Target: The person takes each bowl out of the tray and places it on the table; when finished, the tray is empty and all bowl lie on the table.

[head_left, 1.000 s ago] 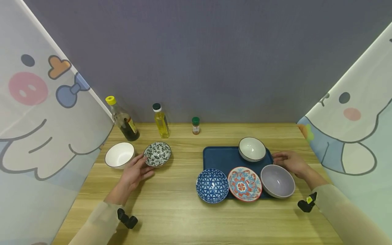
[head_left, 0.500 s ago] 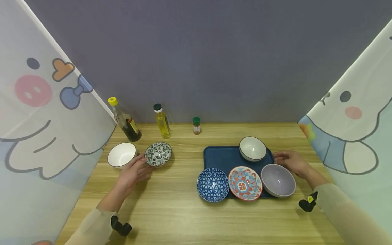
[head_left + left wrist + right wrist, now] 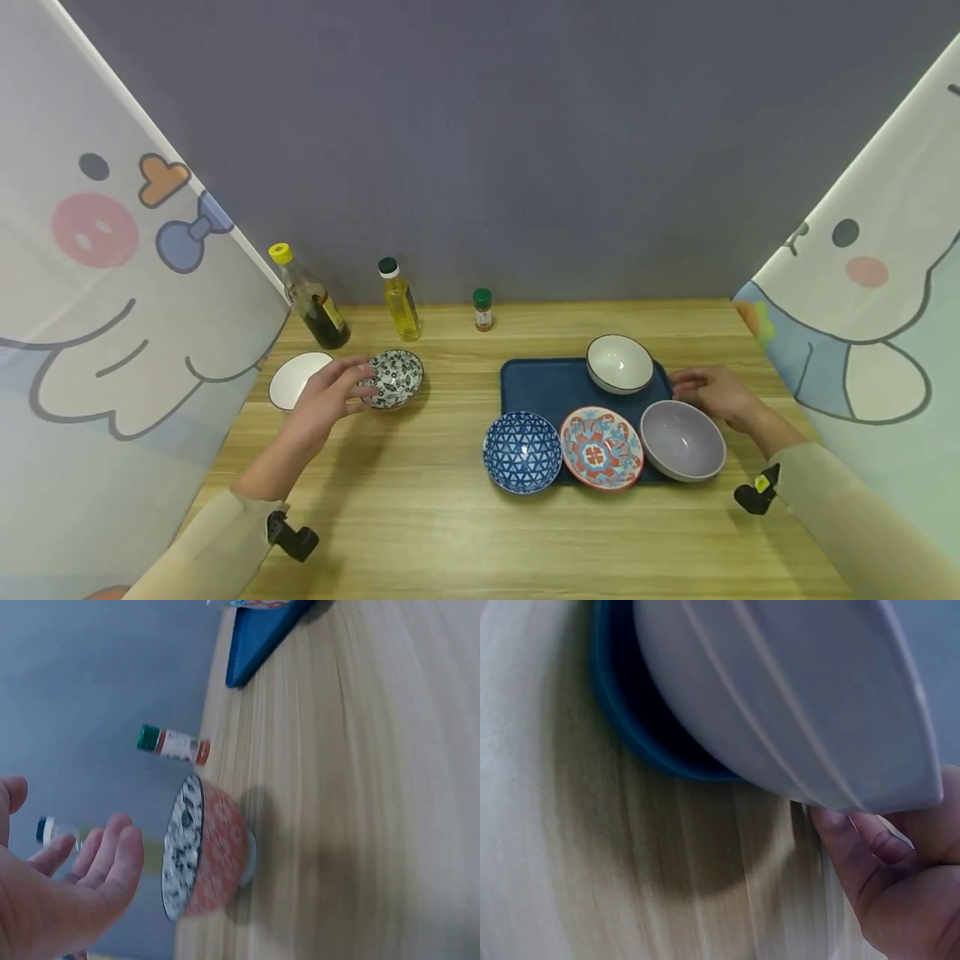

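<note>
Grey backdrop [image 3: 480,150] runs along the far edge, 12 o'clock, of the pale wood-grain table [image 3: 450,533]. Dark blue rectangular tray [image 3: 536,387]: wide strip of wood from its 9 o'clock edge to the round ceramic floral bowl [image 3: 396,379], black-and-white inside, coral-red outside, standing on the table. Left hand [image 3: 322,400]: at that bowl's 9 o'clock rim, fingers spread, loosely bent, holding nothing; wrist view shows a gap. Right hand [image 3: 716,394]: at the tray's 3 o'clock edge, fingers bent; cannot tell whether they grip. Round glazed grey-lilac bowl [image 3: 682,442]: tray's 4 o'clock, overhanging its edge. Small green-capped, white-labelled jar [image 3: 483,311]: 2 o'clock from the floral bowl, near the far edge.
</note>
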Motion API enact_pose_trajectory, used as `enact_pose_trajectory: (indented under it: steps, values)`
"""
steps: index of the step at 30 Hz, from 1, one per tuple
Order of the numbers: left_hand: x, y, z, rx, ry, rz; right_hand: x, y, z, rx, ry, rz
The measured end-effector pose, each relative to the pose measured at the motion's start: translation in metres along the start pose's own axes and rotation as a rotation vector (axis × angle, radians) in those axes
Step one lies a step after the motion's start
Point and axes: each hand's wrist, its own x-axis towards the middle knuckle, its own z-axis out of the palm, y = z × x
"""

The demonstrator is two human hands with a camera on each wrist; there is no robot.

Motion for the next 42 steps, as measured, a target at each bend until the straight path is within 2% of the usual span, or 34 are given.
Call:
enact_pose_trajectory:
  steps: [3, 8, 14, 18, 23, 27, 32, 37, 42]
  values:
    - [0.016, 0.006, 0.014, 0.026, -0.056, 0.018, -0.002, 0.000, -0.001, 0.000, -0.011, -0.005]
    - [0.046, 0.018, 0.041, 0.057, -0.158, 0.013, -0.004, -0.003, -0.001, 0.003, -0.015, -0.013]
    - [0.076, 0.041, 0.078, 0.094, -0.297, 0.008, -0.002, -0.009, -0.001, -0.020, -0.006, -0.021]
    - [0.097, 0.050, 0.112, 0.091, -0.370, 0.002, -0.001, -0.011, -0.002, -0.028, -0.003, -0.011]
    - [0.121, 0.048, 0.158, 0.147, -0.458, 0.009, -0.002, -0.010, -0.001, -0.036, 0.008, 0.008]
    - [0.134, 0.044, 0.188, 0.202, -0.508, -0.007, -0.001, -0.011, 0.003, -0.040, 0.016, 0.013]
    - [0.142, 0.046, 0.215, 0.233, -0.556, -0.011, 0.001, -0.015, 0.006, -0.043, 0.021, -0.003]
    - [0.147, 0.053, 0.238, 0.299, -0.589, -0.006, 0.000, -0.017, 0.007, -0.045, 0.042, 0.014]
    - [0.150, 0.062, 0.256, 0.321, -0.600, -0.017, 0.002, -0.015, 0.006, -0.045, 0.058, 0.015]
